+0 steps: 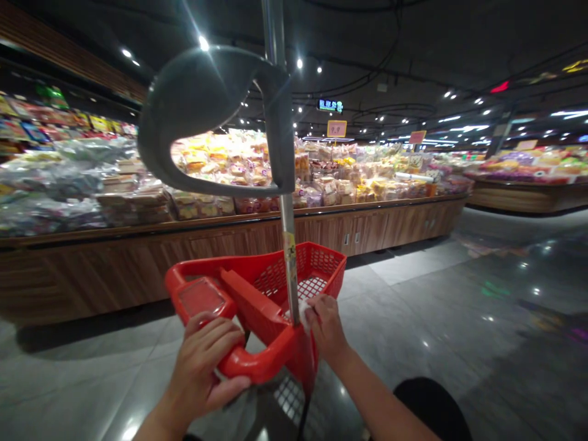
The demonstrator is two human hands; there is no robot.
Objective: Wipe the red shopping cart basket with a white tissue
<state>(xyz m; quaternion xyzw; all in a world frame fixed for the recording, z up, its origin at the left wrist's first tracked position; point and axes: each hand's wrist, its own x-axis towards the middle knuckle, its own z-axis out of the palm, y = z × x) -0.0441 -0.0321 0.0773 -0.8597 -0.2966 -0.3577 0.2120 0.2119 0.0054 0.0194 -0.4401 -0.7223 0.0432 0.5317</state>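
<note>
A red shopping cart (257,306) stands in front of me, with a metal pole (289,263) rising from its near right corner. High on the pole is a grey looped handle (202,122). My left hand (206,355) is wrapped round the cart's red push handle, thumb on the near side. At the foot of the pole, my right hand (326,324) pinches a crumpled white cloth or tissue (304,311) against the cart's right rim. The cart's basket shows a white grid through its floor.
Behind the cart runs a long wooden display counter (239,242) piled with packaged food. Another display (519,193) stands at the far right. Shiny grey floor tiles (404,324) surround the cart. A dark rounded shape (432,407) is at the lower right.
</note>
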